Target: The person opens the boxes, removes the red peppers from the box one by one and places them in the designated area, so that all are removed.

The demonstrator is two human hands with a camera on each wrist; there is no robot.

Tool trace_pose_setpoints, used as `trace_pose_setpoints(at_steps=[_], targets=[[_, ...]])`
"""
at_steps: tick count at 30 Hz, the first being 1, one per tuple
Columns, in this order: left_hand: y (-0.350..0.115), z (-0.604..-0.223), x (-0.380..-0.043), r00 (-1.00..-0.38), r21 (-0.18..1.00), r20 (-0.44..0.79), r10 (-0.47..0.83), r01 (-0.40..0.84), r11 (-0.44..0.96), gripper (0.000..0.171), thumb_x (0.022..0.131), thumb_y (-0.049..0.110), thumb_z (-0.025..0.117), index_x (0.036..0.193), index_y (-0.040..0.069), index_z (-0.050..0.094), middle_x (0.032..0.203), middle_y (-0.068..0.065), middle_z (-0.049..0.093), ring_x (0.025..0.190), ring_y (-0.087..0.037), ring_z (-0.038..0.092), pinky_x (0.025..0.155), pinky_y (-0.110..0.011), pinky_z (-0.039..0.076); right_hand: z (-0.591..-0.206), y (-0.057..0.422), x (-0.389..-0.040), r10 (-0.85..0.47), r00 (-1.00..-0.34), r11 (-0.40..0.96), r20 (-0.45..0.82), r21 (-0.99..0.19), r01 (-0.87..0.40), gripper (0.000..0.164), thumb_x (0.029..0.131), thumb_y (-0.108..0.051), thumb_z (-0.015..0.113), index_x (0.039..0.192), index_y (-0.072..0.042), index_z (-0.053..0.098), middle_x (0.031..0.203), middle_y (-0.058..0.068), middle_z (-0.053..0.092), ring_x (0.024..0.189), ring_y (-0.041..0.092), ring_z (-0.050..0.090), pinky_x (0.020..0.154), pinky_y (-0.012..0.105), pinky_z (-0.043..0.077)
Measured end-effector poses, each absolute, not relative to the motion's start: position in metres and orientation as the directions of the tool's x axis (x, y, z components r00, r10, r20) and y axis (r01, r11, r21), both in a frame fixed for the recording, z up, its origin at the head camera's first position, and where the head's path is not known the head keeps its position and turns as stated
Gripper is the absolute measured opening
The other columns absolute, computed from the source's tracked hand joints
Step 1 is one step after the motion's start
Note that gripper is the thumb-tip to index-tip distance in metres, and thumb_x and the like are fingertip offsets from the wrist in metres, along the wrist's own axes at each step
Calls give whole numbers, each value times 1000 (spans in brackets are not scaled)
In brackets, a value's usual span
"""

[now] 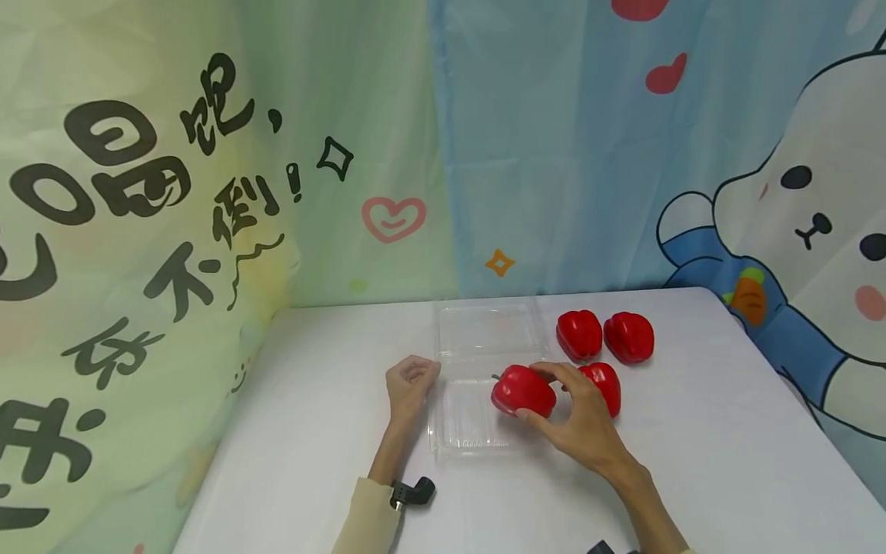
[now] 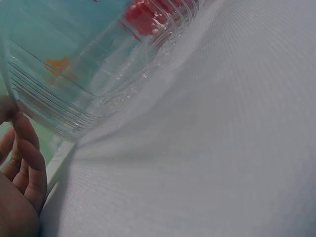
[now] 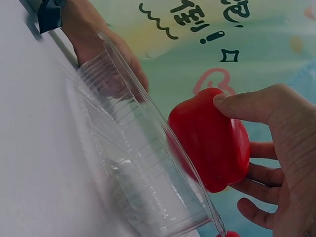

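In the head view, a red bell pepper with a green stem is gripped between the thumb and fingers of my right hand. The pepper is over the right part of a clear plastic clamshell box, overlapping its rim in the right wrist view. My left hand pinches the box's left edge between thumb and forefinger, the other fingers curled below, as the left wrist view shows. The box's lid lies folded back, away from me. Nothing shows inside the box's left part.
Three more red bell peppers sit right of the box: one by the lid, one beside it, and one partly behind my right hand. A white table bears everything. A printed curtain hangs behind.
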State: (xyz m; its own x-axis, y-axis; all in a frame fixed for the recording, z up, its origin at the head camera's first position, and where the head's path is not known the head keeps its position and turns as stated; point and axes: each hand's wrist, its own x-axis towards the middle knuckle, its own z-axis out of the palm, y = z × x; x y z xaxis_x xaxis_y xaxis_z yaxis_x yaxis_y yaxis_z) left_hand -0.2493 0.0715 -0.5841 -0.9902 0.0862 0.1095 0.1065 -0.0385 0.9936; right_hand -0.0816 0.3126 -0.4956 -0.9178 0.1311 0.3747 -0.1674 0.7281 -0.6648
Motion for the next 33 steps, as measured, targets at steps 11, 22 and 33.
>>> trace_pose_setpoints(at_steps=[11, 22, 33], targets=[[72, -581, -247, -991, 994, 100, 94, 95, -54, 10, 92, 9, 80, 93, 0, 76, 70, -6, 73, 59, -7, 55, 57, -19, 46, -493, 329, -76, 156, -884, 726, 441, -658, -200, 85, 68, -14, 103, 144, -11, 64, 136, 10, 72, 118, 29, 67, 89, 61, 65], [71, -582, -247, -994, 997, 69, 84, 66, -43, 12, 92, 9, 81, 94, -1, 76, 72, -11, 74, 57, -6, 53, 56, -18, 44, -491, 349, -69, 204, -861, 725, 465, -663, -187, 83, 71, -13, 101, 145, -9, 63, 135, 14, 71, 117, 31, 66, 85, 64, 65], [71, -582, -247, -994, 997, 75, 77, 73, -33, 11, 92, 8, 81, 93, -2, 76, 69, -4, 73, 57, -6, 55, 57, -17, 45, -491, 359, -63, 313, -786, 758, 533, -638, -131, 84, 70, -11, 100, 146, -6, 63, 137, 14, 72, 111, 16, 64, 92, 28, 64]])
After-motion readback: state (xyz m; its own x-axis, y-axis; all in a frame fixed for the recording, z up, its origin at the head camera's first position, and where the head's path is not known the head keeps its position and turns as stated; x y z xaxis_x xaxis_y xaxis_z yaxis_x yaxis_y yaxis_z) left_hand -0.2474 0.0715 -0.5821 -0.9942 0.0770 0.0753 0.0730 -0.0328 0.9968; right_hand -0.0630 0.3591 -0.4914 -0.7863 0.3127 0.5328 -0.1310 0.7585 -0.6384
